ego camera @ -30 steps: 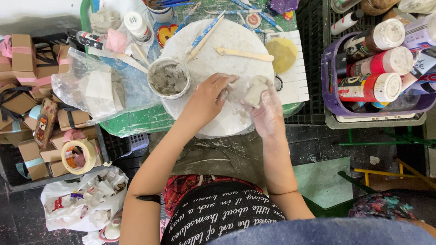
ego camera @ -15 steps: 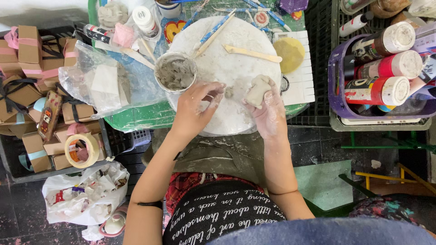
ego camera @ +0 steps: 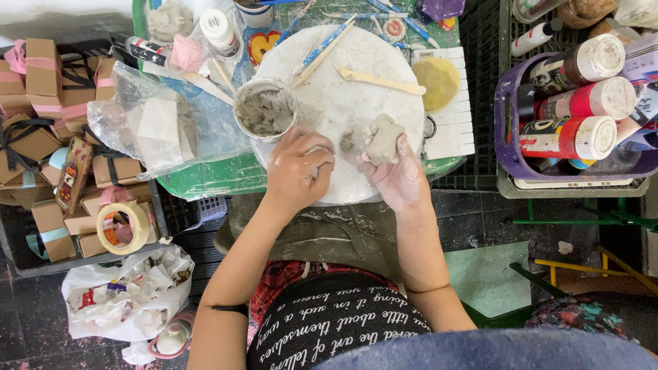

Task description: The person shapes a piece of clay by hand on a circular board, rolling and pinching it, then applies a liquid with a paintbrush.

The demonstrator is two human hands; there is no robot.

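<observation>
1. A pale grey clay piece (ego camera: 385,137) is held in the right hand (ego camera: 396,179), just right of the frame's centre; the fingers are curled up around its lower part, and it is raised over the round white board (ego camera: 356,75).
2. The left hand (ego camera: 296,171) is seen at the centre of the frame, over the lower edge of the board. Its fingers are bent and pressed together at the tips; whether a bit of clay is pinched there cannot be told.
3. A small grey clay lump (ego camera: 347,141) lies on the board between the two hands, just beside the held piece.
4. A round cup of grey slurry (ego camera: 266,109) stands at the board's left edge, just above the left hand.
5. A flat wooden modelling tool (ego camera: 381,81) lies across the board's upper right part, and a yellow sponge (ego camera: 438,80) is set to the right of it.
6. A clear plastic bag (ego camera: 161,127) holding a block is found in the upper left, with small cardboard boxes (ego camera: 42,68) further left.
7. A purple basket (ego camera: 510,137) of paint bottles (ego camera: 569,137) is seen at the right edge.
</observation>
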